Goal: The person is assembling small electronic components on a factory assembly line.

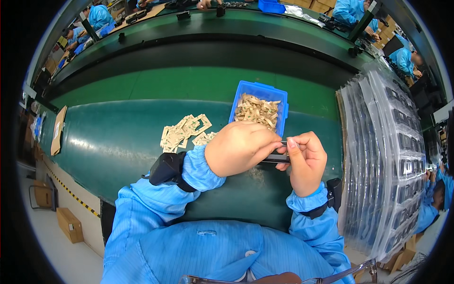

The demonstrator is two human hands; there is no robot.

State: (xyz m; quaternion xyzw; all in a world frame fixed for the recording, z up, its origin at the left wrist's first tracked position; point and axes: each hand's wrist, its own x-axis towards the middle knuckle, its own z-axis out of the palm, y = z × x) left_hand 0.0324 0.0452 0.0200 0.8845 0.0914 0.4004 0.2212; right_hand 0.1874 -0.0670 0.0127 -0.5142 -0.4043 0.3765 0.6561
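My left hand (243, 146) and my right hand (305, 163) meet in front of the blue bin. Between them is a small black rectangular part (276, 159), gripped by the right thumb and fingers. The left fingertips pinch at its upper edge, and the back of that hand hides much of the part. Just beyond my hands stands the blue plastic bin (285, 110), filled with tan paper-like strips (257, 111). Left of it lies a loose pile of flat tan frame-shaped pieces (182, 133), partly covered by my left hand.
A tall stack of clear plastic trays (373, 161) holding black parts stands at the right. A cardboard piece (58, 130) is at the table's left edge. Across the far green ledge (198, 28), people in blue work. A cardboard box (70, 225) sits on the floor.
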